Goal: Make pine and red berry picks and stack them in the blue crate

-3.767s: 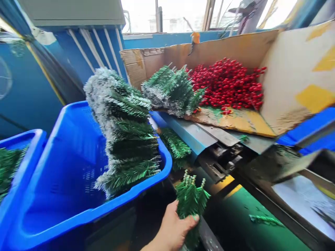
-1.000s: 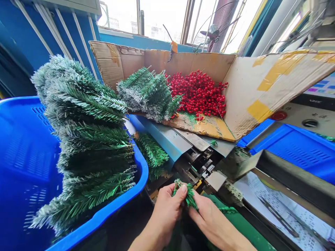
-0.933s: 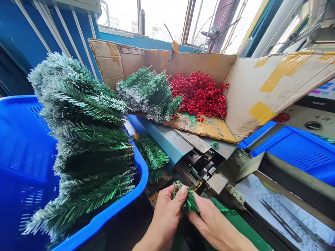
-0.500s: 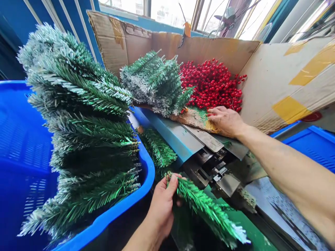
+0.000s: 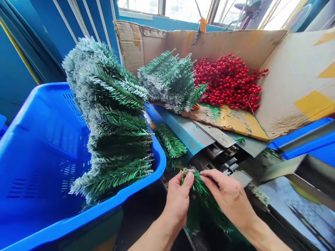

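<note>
My left hand (image 5: 178,195) is closed around the stem end of a green artificial pine branch (image 5: 200,186), thumb on top. The branch slants down to the right, partly behind my right hand (image 5: 232,198). That hand's thumb and fingertips are pinched together at the needles, close beside the left thumb. Whatever is between them is hidden. Beyond both hands, red artificial berries (image 5: 230,82) lie heaped in a cardboard box (image 5: 295,69). Frosted pine branches (image 5: 167,80) are bunched to the left of the berries.
At left, a blue plastic basket (image 5: 131,193) holds a tall stack of frosted pine branches (image 5: 115,132). A metal machine (image 5: 230,165) sits below the box, just past my hands. Dark tweezers (image 5: 309,223) rest at lower right. Loose green branches (image 5: 171,141) lie beside the basket.
My right hand has left the berries and come down to the pine branch by my left hand. The left hand keeps its hold. The view has swung left.
</note>
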The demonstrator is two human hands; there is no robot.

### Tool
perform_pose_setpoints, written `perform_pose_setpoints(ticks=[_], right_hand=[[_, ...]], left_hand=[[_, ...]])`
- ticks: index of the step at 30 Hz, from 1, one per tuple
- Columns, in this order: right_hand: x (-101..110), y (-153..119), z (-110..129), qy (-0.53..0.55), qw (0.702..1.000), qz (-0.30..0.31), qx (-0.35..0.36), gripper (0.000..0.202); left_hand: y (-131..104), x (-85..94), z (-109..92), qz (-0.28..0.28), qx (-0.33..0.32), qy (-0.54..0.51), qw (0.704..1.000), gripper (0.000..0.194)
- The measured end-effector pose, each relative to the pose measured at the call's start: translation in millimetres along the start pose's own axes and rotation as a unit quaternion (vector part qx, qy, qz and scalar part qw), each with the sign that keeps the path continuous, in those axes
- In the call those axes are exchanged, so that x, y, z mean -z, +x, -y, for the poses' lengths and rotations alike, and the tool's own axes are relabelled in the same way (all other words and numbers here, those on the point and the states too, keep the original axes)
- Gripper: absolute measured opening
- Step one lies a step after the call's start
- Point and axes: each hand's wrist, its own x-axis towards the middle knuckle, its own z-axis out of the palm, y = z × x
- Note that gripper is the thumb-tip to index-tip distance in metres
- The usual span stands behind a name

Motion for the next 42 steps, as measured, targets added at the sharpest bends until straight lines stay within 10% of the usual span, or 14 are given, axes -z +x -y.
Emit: perform_pose_setpoints(ticks=[13, 24, 32, 42], right_hand=[[17.3, -45.6, 8.9, 0.073, 0.996, 0.044, -0.005, 0.036], [21.2, -49.8, 0.0, 0.021, 0.998, -0.057, 0.004, 0.032], [57.8, -29.1, -60.3, -0.191, 0.978, -0.08, -0.032, 0.032], [43.9, -2.6, -78.0, -0.362, 0.931, -0.015, -0.044, 0.032]], left_hand=[[-22.4, -17.6, 17.2, 0.016, -0.007, -0.074, 0.997, 0.032], [-17.9, -35.4, 25.1, 0.031, 0.05, -0.066, 0.996, 0.037], [-12.8, -19.1, 26.3, -0.006, 0.084, 0.03, 0.996, 0.043], [-8.5, -1.2, 29.9, -0.01, 0.113, 0.055, 0.992, 0.036]])
